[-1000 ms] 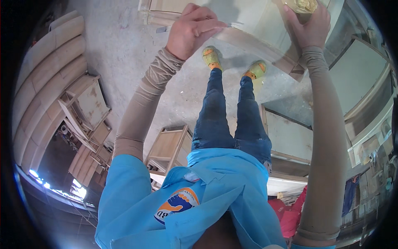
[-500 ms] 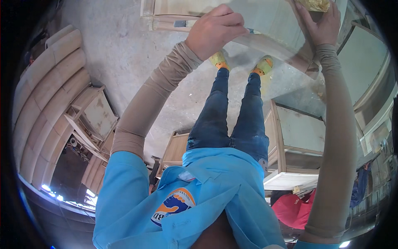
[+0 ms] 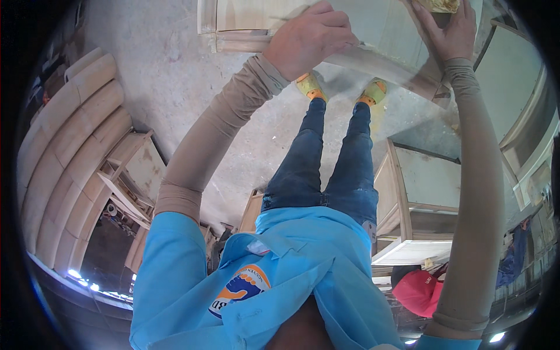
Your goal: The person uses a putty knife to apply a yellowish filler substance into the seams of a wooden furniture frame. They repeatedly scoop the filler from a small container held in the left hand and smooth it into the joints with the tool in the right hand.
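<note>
At the top of the view, my left hand [image 3: 312, 41] is closed with its fingers pinched together, over the near edge of a pale wooden furniture piece [image 3: 373, 23]. What it grips, if anything, is hidden behind the fingers. To the right, my right hand [image 3: 454, 32] is wrapped round a yellowish, rough lump [image 3: 441, 5], cut off by the picture's upper edge. A darker flat surface shows under the lump. Along the furniture piece's near side runs a wooden rail [image 3: 388, 69], just right of my left hand.
Curved wooden panels [image 3: 70, 134] stand in a row on the left, beside a small wooden frame [image 3: 140, 163]. An unfinished cabinet [image 3: 429, 181] stands close on my right. Behind it is a person in a red cap [image 3: 417, 291]. Concrete floor [image 3: 169, 76] lies below.
My left hand has shifted slightly right along the wooden edge. A small grey piece that showed left of it is out of sight. My right hand has barely moved.
</note>
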Demonstrator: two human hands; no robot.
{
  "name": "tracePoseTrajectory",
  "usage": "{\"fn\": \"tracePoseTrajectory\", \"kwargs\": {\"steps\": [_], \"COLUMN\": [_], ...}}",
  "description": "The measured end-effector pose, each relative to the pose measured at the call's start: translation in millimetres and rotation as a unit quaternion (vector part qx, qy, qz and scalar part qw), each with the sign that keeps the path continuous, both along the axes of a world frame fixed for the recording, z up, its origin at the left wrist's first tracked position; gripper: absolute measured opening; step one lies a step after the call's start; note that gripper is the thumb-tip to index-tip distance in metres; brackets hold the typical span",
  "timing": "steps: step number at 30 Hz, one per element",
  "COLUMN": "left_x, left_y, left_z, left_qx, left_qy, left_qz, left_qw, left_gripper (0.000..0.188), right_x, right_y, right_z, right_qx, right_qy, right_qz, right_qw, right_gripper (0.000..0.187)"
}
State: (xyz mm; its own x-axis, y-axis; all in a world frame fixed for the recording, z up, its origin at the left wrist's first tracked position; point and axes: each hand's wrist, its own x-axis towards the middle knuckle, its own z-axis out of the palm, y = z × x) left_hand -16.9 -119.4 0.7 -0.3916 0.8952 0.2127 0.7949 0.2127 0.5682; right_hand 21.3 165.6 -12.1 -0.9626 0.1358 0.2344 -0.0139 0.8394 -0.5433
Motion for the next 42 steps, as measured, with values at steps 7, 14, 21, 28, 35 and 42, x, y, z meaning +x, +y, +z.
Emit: {"fn": "tracePoseTrajectory", "kwargs": {"steps": [7,14,21,28,35,42], "left_x": [1.8,5.9,0.2,-12.0,-13.3,-13.5], "left_y": [0.5,-0.5,-6.8,-15.9,-18.0,-19.6], "left_z": [1.9,-11.7,-8.8,2.1,9.0,4.9], "left_qx": [-0.013,0.003,0.018,-0.021,-0.017,-0.008], "left_qy": [-0.017,0.056,-0.027,-0.026,-0.028,-0.028], "left_qz": [0.011,0.017,0.048,-0.022,-0.034,-0.021], "left_qw": [1.0,0.998,0.998,0.999,0.999,0.999], "left_gripper": [0.018,0.013,0.016,0.023,0.024,0.024], "right_x": [0.2,-0.5,-0.7,0.7,0.4,1.5], "right_y": [-4.1,-3.1,0.5,3.9,1.2,3.7], "right_z": [-0.6,5.3,0.9,-1.8,0.9,-3.4], "right_qx": [0.026,0.062,0.055,0.062,0.056,0.049], "right_qy": [0.008,-0.011,-0.004,-0.006,-0.007,0.012], "right_qz": [-0.015,-0.006,-0.005,-0.007,-0.004,0.004], "right_qw": [1.0,0.998,0.998,0.998,0.998,0.999], "right_gripper": [0.065,0.063,0.065,0.068,0.068,0.068]}}
